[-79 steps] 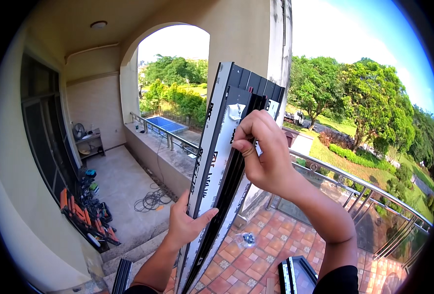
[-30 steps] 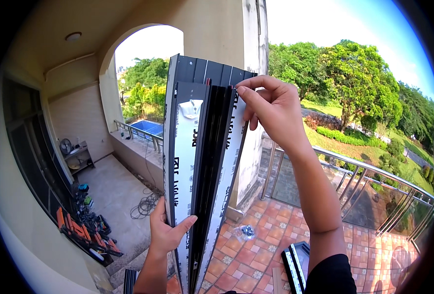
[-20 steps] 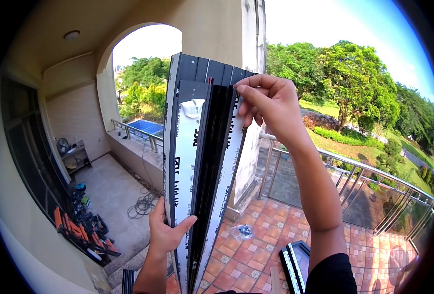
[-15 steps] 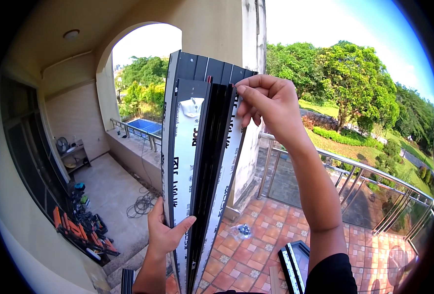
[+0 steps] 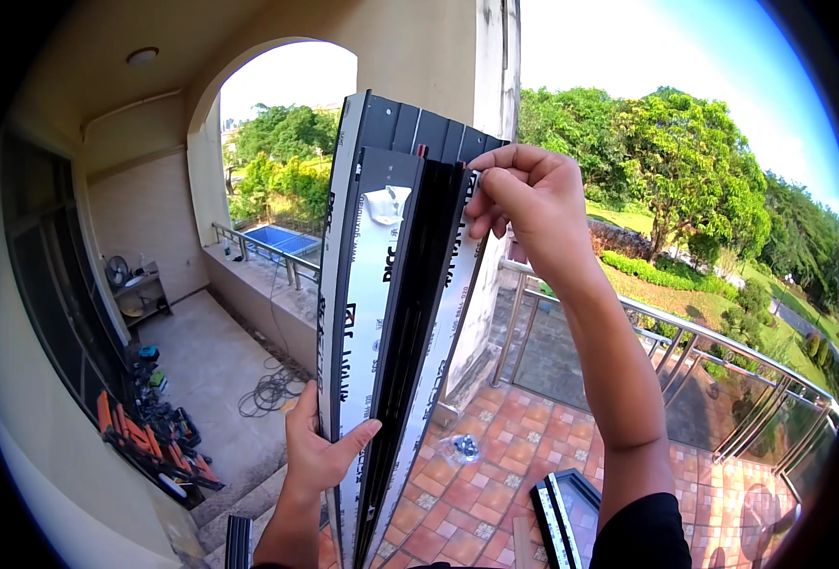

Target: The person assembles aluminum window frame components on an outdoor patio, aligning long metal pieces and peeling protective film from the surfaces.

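A long dark aluminium profile [image 5: 402, 275] stands upright before me, tilted a little to the right at its top. Printed white protective film [image 5: 363, 313] covers its faces, and a black channel runs down between them. Near the top, a crumpled white flap of film [image 5: 388, 204] sticks out. My left hand [image 5: 317, 446] grips the profile low on its left side, thumb across the front and most fingers hidden behind. Up at the top right corner, my right hand [image 5: 531, 197] pinches the edge between thumb and forefinger. Whether film or metal lies in that pinch is unclear.
A dark-framed glass panel [image 5: 571, 517] and a clear bag of small parts [image 5: 463, 449] lie on the tiled floor. Steel railing [image 5: 671, 318] runs along the right. Down left are steps [image 5: 235, 512], orange-and-black tools [image 5: 145, 441] and a coiled cable [image 5: 273, 394].
The profile and my right hand have shifted slightly right in view. Both hands keep the same grips.
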Demonstrator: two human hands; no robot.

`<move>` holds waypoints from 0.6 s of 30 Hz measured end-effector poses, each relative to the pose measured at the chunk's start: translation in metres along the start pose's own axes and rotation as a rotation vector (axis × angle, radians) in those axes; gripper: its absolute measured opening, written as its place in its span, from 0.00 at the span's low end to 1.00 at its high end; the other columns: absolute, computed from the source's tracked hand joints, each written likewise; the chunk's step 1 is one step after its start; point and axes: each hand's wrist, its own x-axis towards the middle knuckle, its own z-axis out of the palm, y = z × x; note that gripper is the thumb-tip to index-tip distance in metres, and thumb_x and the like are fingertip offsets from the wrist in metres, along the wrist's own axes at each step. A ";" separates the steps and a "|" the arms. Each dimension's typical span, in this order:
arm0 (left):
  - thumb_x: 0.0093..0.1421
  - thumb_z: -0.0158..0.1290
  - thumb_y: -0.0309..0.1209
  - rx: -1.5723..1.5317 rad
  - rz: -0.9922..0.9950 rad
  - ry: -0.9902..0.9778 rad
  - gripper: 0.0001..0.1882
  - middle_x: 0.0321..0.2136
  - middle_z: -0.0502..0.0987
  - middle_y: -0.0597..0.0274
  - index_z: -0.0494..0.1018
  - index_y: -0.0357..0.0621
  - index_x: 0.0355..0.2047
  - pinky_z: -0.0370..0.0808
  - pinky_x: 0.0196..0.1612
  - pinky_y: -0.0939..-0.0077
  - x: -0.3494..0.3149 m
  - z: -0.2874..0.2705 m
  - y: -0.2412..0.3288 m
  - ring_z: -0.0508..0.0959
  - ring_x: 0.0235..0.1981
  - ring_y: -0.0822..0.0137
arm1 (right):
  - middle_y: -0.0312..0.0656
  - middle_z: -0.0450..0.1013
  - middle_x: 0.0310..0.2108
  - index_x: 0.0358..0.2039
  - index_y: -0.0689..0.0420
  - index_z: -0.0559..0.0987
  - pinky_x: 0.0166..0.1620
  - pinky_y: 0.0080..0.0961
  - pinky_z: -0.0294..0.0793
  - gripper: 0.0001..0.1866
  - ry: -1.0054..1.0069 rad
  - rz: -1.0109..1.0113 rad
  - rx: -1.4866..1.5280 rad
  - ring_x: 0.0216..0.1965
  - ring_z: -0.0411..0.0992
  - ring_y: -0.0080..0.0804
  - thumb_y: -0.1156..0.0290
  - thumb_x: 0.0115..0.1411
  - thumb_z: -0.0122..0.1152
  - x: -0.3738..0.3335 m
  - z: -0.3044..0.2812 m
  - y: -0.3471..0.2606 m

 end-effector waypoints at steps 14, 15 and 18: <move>0.57 0.67 0.18 -0.011 0.001 -0.022 0.24 0.41 0.83 0.57 0.72 0.31 0.52 0.79 0.47 0.78 -0.001 0.001 0.001 0.82 0.41 0.73 | 0.42 0.80 0.22 0.40 0.69 0.83 0.23 0.18 0.75 0.12 -0.063 -0.079 -0.033 0.18 0.77 0.23 0.70 0.67 0.68 -0.003 -0.013 0.003; 0.57 0.67 0.18 -0.004 0.005 -0.022 0.24 0.41 0.83 0.57 0.72 0.31 0.52 0.79 0.47 0.78 -0.001 0.001 0.001 0.82 0.40 0.73 | 0.42 0.80 0.22 0.40 0.69 0.83 0.23 0.18 0.75 0.12 -0.062 -0.080 -0.034 0.18 0.77 0.23 0.70 0.67 0.68 -0.004 -0.013 0.002; 0.57 0.66 0.18 -0.003 0.004 -0.019 0.24 0.41 0.83 0.57 0.72 0.31 0.52 0.79 0.47 0.78 -0.003 0.000 0.000 0.82 0.40 0.73 | 0.43 0.80 0.22 0.39 0.70 0.83 0.23 0.18 0.75 0.10 -0.055 -0.089 -0.033 0.19 0.78 0.24 0.73 0.67 0.66 -0.006 -0.009 0.000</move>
